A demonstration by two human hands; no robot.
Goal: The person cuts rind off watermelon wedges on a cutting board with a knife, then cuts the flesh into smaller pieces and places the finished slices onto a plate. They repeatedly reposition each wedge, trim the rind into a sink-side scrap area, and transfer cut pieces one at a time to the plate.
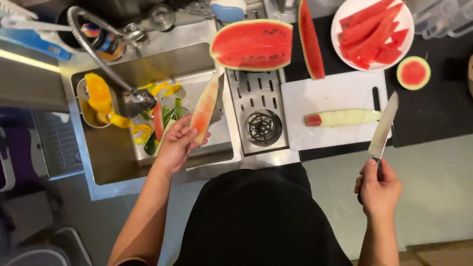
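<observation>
Over sink (148,167), left hand (176,144) grips rind strip (205,107); right hand (378,189) apparently clamps knife (384,126).

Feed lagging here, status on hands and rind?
Left hand holds rind strip over sink. Right hand grips knife, blade up over board. Second rind on board. Nothing between them.

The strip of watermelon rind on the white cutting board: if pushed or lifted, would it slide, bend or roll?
The rind strip looks freshly cut and wet, so it would probably slide on the smooth cutting board. It lies flat and long, so rolling seems unlikely. It looks thick, so probably fairly stiff.
</observation>
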